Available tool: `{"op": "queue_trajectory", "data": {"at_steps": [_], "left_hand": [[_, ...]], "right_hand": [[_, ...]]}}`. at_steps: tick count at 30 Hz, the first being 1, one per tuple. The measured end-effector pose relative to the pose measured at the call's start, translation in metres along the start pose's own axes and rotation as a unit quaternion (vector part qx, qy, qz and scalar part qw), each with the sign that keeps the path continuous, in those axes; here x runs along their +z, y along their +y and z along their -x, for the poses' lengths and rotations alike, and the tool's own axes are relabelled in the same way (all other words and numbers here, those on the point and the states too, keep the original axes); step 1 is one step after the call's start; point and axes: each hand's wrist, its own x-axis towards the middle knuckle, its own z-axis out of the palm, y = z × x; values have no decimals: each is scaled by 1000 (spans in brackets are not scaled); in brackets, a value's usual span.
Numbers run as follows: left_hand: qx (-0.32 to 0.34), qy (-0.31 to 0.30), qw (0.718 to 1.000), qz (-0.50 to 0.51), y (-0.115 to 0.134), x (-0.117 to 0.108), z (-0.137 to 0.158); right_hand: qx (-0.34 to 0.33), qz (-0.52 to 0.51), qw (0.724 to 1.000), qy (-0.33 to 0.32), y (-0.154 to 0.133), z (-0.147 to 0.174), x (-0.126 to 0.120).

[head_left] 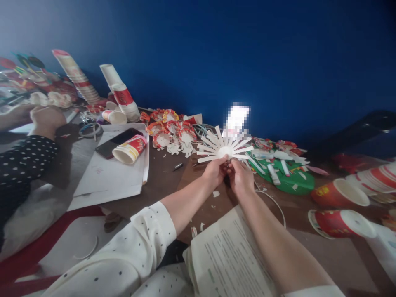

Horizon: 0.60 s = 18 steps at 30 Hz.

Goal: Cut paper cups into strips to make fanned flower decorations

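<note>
Dotted white sleeve [151, 235] foremost, left hand [215, 171] and right hand [243, 176] pinch the fan-cut paper piece [225, 152] between fingers; careless tugging might tear its strips [208, 158].

White paper cutout [225, 152], narrow strips [208, 158] fanned outward

Loose white fabric left sleeve [154, 227] with small black dots, ending mid-arm; white fabric right sleeve [315, 292], only partly visible; bare left hand [216, 171]; bare right hand [241, 178].
</note>
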Motion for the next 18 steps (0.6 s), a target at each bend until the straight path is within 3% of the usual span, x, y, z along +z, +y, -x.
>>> {"op": "queue_trajectory", "data": {"at_steps": [5,18], "left_hand": [[12,-1,1000,0,1,1,2],[63,-21,997,-29,-3,-2,2]], "right_hand": [[27,-55,998,-18,-1,3,-1],[25,-34,999,-3,-6,6,2]]}}
